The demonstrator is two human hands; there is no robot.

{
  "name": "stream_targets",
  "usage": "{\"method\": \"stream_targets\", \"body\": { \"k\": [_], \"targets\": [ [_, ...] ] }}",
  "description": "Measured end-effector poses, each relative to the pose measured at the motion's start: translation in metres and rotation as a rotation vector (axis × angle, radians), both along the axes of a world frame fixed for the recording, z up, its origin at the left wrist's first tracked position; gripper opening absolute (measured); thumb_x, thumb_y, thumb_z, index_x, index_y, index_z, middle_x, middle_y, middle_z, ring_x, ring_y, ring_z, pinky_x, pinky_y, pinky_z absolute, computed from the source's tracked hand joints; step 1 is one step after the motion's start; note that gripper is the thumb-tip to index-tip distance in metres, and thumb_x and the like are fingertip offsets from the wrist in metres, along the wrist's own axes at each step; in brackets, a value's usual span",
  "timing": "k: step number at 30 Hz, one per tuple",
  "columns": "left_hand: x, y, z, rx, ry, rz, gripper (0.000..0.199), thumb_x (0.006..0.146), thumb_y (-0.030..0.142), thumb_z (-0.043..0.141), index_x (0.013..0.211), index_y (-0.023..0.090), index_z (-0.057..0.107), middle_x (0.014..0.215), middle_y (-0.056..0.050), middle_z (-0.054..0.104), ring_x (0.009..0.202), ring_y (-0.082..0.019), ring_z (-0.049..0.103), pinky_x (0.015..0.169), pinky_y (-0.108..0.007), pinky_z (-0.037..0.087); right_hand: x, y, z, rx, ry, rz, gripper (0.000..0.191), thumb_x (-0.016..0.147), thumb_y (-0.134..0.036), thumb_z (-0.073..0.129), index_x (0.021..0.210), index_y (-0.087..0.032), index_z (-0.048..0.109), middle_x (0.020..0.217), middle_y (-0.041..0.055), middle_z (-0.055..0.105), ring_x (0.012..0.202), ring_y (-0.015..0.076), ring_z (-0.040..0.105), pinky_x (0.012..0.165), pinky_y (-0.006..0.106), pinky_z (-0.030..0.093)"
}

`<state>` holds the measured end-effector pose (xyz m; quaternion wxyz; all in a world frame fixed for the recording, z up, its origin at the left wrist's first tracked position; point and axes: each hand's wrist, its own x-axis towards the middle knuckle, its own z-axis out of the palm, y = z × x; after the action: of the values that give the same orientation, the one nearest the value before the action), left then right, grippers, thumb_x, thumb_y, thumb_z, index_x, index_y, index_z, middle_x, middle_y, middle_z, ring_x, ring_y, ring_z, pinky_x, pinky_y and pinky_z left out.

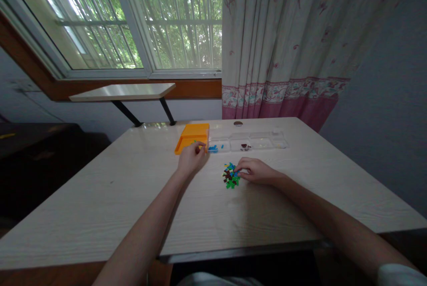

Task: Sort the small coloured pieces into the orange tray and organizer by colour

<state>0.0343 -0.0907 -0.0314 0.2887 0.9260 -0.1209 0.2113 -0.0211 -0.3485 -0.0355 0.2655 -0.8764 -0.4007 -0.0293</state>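
A small pile of green, blue, brown and yellow pieces (231, 176) lies on the table. My right hand (255, 171) is at the pile's right side, fingertips pinched at a blue piece. My left hand (192, 158) is over the front right corner of an orange tray (195, 130), beside the clear compartment box; its fingers are curled together, and what they hold, if anything, is too small to name. The clear box (260, 140) has blue pieces (213, 148) in its left compartment and brown pieces (246, 147) in a middle one. Some green shows in the orange tray behind my left hand.
A raised white shelf (123, 92) on black legs stands at the table's back left. A round dark spot (238, 123) is near the back edge of the table (133, 188). Behind are a window and a curtain (267, 54).
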Motion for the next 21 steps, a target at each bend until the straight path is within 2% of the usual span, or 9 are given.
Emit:
{"method": "stream_targets", "body": {
  "k": [4, 9, 15, 21],
  "targets": [
    [-0.023, -0.026, 0.005, 0.086, 0.073, -0.266, 0.024, 0.077, 0.031, 0.043, 0.087, 0.018, 0.062, 0.055, 0.001, 0.055, 0.05, -0.009, 0.046, 0.049, -0.019, 0.03, -0.001, 0.0, 0.0, 0.015, -0.003, -0.008, 0.017, 0.079, -0.024, 0.052, 0.092, -0.019, 0.061, 0.09, 0.0042, 0.059, 0.082, 0.014, 0.054, 0.074, 0.024, 0.041],
    [-0.047, -0.046, 0.012, 0.165, 0.117, -0.44, 0.023, 0.079, 0.028, 0.043, 0.084, 0.02, 0.063, 0.059, 0.0, 0.059, 0.052, -0.009, 0.049, 0.05, -0.018, 0.031, 0.0, 0.001, 0.001, 0.073, 0.008, -0.048, 0.015, 0.077, -0.026, 0.055, 0.087, -0.017, 0.06, 0.081, 0.0033, 0.059, 0.072, 0.0125, 0.053, 0.066, 0.022, 0.041],
    [-0.053, -0.05, 0.015, 0.228, 0.14, -0.506, 0.022, 0.076, 0.033, 0.048, 0.087, 0.02, 0.063, 0.057, 0.002, 0.058, 0.05, -0.008, 0.048, 0.049, -0.017, 0.03, 0.002, 0.003, -0.001, 0.216, 0.008, -0.114, 0.014, 0.076, -0.028, 0.055, 0.082, -0.016, 0.058, 0.075, 0.0018, 0.057, 0.06, 0.0093, 0.048, 0.055, 0.019, 0.038],
    [-0.052, -0.051, 0.012, 0.197, 0.123, -0.504, 0.022, 0.076, 0.036, 0.05, 0.087, 0.02, 0.062, 0.057, 0.003, 0.057, 0.051, -0.008, 0.048, 0.049, -0.017, 0.03, 0.001, 0.005, -0.002, 0.26, 0.008, -0.137, 0.015, 0.076, -0.03, 0.055, 0.083, -0.017, 0.058, 0.074, 0.001, 0.054, 0.055, 0.008, 0.044, 0.051, 0.019, 0.036]
  ]
}}
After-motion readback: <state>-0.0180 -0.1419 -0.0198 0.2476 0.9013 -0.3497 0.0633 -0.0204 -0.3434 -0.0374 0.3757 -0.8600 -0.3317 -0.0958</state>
